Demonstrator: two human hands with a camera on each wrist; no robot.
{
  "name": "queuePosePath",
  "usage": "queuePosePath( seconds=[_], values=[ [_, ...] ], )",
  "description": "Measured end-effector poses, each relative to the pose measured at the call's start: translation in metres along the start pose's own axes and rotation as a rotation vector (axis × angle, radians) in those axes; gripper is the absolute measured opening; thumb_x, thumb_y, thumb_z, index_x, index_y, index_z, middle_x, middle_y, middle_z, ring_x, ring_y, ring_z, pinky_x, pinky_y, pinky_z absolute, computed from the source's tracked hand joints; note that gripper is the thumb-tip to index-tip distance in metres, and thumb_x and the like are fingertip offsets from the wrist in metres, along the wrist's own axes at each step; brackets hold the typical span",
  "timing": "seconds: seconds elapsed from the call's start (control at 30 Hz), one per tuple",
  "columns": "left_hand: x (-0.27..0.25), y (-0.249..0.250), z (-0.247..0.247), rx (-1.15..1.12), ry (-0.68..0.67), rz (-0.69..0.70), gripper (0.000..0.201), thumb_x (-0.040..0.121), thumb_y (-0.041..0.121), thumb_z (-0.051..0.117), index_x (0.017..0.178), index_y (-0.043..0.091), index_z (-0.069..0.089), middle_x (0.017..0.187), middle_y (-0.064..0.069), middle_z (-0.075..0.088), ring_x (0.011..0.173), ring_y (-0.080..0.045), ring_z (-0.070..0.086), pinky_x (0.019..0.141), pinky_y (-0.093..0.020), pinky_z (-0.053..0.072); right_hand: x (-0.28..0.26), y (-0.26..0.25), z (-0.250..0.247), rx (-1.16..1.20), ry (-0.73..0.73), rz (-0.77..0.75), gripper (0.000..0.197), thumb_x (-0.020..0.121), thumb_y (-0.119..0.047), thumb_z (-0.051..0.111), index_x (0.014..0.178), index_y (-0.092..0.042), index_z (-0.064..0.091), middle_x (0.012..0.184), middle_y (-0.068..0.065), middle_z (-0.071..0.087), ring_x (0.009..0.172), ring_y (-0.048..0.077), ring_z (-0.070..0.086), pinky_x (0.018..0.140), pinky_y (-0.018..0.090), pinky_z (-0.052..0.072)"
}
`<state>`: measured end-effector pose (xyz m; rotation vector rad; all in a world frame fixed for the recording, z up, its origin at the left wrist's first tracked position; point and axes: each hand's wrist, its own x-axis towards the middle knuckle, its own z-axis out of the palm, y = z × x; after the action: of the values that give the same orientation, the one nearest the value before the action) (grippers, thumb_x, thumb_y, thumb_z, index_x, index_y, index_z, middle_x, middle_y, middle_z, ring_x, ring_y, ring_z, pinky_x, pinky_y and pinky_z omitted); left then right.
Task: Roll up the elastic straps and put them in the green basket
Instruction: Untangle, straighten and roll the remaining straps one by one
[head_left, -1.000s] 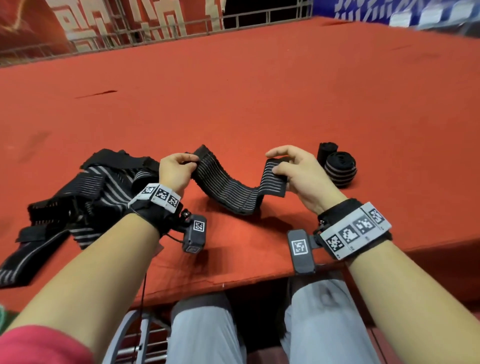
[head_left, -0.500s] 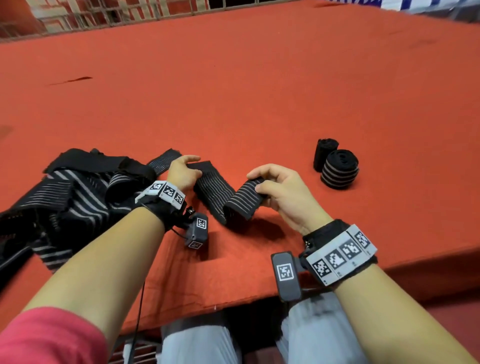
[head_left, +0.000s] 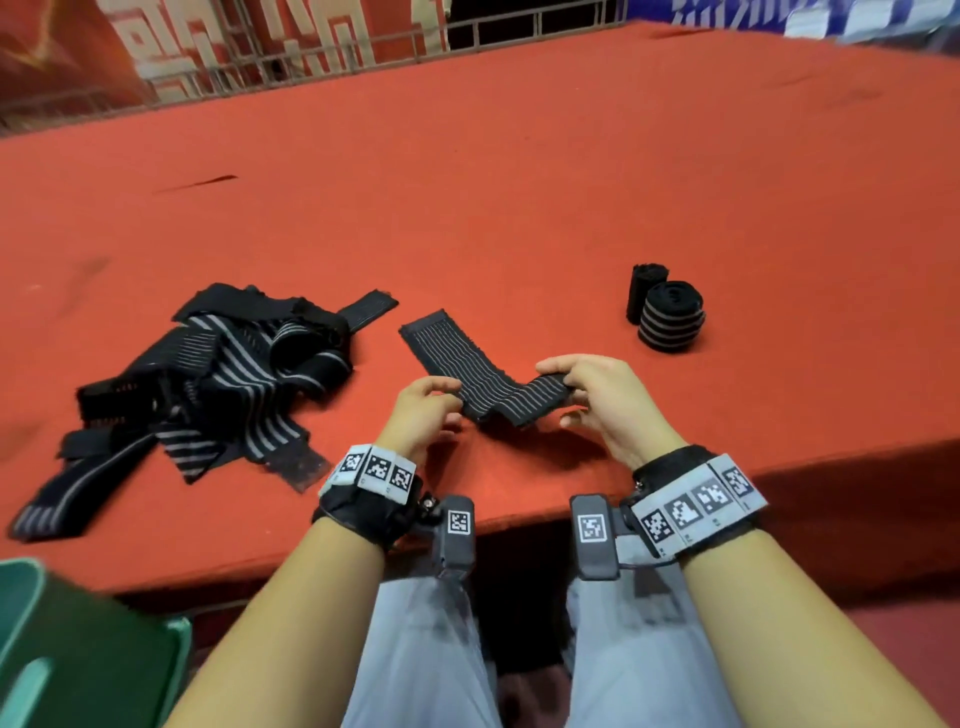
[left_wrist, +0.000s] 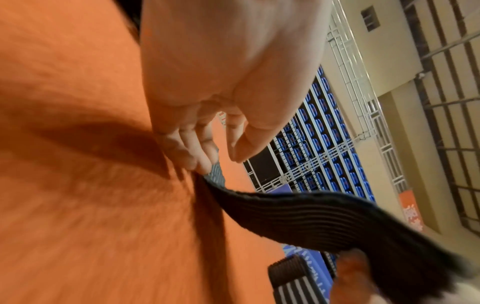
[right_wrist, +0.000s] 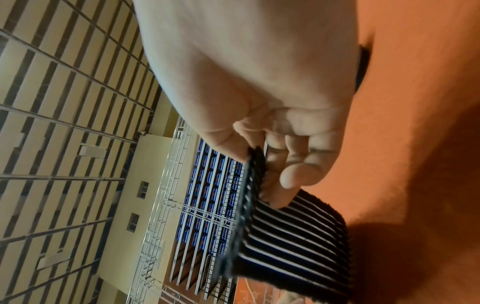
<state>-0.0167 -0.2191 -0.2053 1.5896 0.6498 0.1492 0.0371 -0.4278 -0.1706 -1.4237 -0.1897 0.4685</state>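
The strap (head_left: 483, 384) lies between both hands, its long axis running away from the right hand (head_left: 597, 400), past the left hand (head_left: 421, 415), to a free far end. The right hand pinches the near end; the left hand's fingers hold the strap's edge mid-length. Rolling probably starts at the right hand, the nearer 1.

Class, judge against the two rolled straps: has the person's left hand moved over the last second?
Yes. The left hand moved nearer the two rolled straps, away from the strap pile.
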Motion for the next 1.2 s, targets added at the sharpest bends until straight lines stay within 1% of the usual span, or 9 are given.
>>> queuePosePath(
  seconds=[0.1, 0.37, 0.47, 0.6, 0.7, 0.77, 0.9, 1.0, 1.2],
  values=[
    [-0.03, -0.014, 0.014, -0.052, -0.03, -0.029, 0.018, 0.098, 0.005, 0.049, 0.11, 0.017, 0.054, 0.075, -0.008, 0.065, 0.055, -0.019, 0.06, 0.04, -0.021, 0.041, -0.016, 0.01, -0.008, -0.016, -0.043, 0.039, 0.052, 0.078, 0.015, 0.032, 0.095, -0.011, 0.074, 0.101, 0.014, 0.067, 0.078, 0.028, 0.063, 0.045, 0.022, 0.047],
    [-0.092, -0.038, 0.037, -0.211, -0.102, -0.022, 0.012, 0.104, 0.023, 0.047, 0.114, 0.024, 0.053, 0.082, -0.008, 0.073, 0.057, -0.02, 0.067, 0.044, -0.024, 0.046, -0.048, 0.042, -0.021, -0.255, -0.146, -0.077, 0.039, 0.088, 0.016, 0.053, 0.111, -0.011, 0.069, 0.093, 0.006, 0.072, 0.069, 0.011, 0.07, 0.051, 0.018, 0.05],
    [-0.105, -0.046, 0.043, -0.205, -0.11, -0.015, 0.009, 0.1, 0.019, 0.054, 0.107, 0.018, 0.061, 0.089, -0.008, 0.069, 0.058, -0.019, 0.066, 0.043, -0.023, 0.046, -0.053, 0.051, -0.019, -0.344, -0.167, -0.12, 0.024, 0.088, 0.008, 0.062, 0.106, -0.007, 0.07, 0.082, 0.008, 0.069, 0.066, 0.011, 0.067, 0.055, 0.024, 0.051],
    [-0.113, -0.056, 0.042, -0.168, -0.013, 0.016, 0.01, 0.097, 0.01, 0.058, 0.092, 0.014, 0.065, 0.078, -0.004, 0.065, 0.048, -0.014, 0.057, 0.041, -0.023, 0.045, -0.06, 0.059, -0.019, -0.468, -0.189, -0.176, 0.016, 0.086, 0.001, 0.068, 0.096, -0.01, 0.073, 0.077, 0.009, 0.071, 0.065, 0.006, 0.064, 0.055, 0.023, 0.05],
    [-0.117, -0.062, 0.038, -0.118, 0.04, 0.04, 0.012, 0.097, 0.012, 0.058, 0.089, 0.015, 0.066, 0.075, -0.002, 0.062, 0.046, -0.013, 0.054, 0.041, -0.023, 0.045, -0.063, 0.067, -0.018, -0.55, -0.213, -0.222, 0.014, 0.084, -0.004, 0.072, 0.094, -0.014, 0.076, 0.071, -0.005, 0.068, 0.063, 0.002, 0.059, 0.059, 0.021, 0.049],
    [-0.121, -0.064, 0.034, -0.093, 0.05, 0.045, 0.01, 0.096, 0.015, 0.06, 0.09, 0.015, 0.067, 0.073, -0.002, 0.062, 0.046, -0.012, 0.055, 0.042, -0.023, 0.044, -0.061, 0.073, -0.018, -0.61, -0.206, -0.266, 0.013, 0.083, -0.01, 0.076, 0.092, -0.019, 0.078, 0.075, -0.011, 0.065, 0.065, 0.002, 0.058, 0.064, 0.02, 0.046],
    [-0.127, -0.068, 0.029, -0.096, -0.001, 0.032, 0.005, 0.094, 0.016, 0.063, 0.092, 0.014, 0.067, 0.067, -0.003, 0.06, 0.047, -0.014, 0.053, 0.043, -0.024, 0.04, -0.059, 0.082, -0.015, -0.633, -0.212, -0.301, 0.014, 0.084, -0.016, 0.077, 0.089, -0.028, 0.076, 0.092, 0.0, 0.063, 0.07, 0.003, 0.058, 0.07, 0.018, 0.042],
    [-0.127, -0.071, 0.029, -0.103, -0.004, 0.017, 0.007, 0.097, 0.013, 0.058, 0.1, 0.011, 0.065, 0.068, -0.004, 0.06, 0.047, -0.012, 0.053, 0.042, -0.022, 0.04, -0.063, 0.084, -0.012, -0.657, -0.23, -0.338, 0.013, 0.084, -0.014, 0.077, 0.093, -0.023, 0.077, 0.09, -0.005, 0.061, 0.067, -0.004, 0.056, 0.07, 0.009, 0.04],
    [-0.127, -0.071, 0.025, -0.076, 0.012, 0.039, 0.012, 0.101, 0.017, 0.053, 0.1, 0.012, 0.064, 0.074, -0.005, 0.062, 0.049, -0.011, 0.055, 0.042, -0.022, 0.041, -0.063, 0.084, -0.009, -0.7, -0.255, -0.371, 0.01, 0.086, -0.018, 0.076, 0.093, -0.025, 0.077, 0.09, -0.008, 0.062, 0.07, -0.002, 0.054, 0.072, 0.01, 0.04]
  ],
)
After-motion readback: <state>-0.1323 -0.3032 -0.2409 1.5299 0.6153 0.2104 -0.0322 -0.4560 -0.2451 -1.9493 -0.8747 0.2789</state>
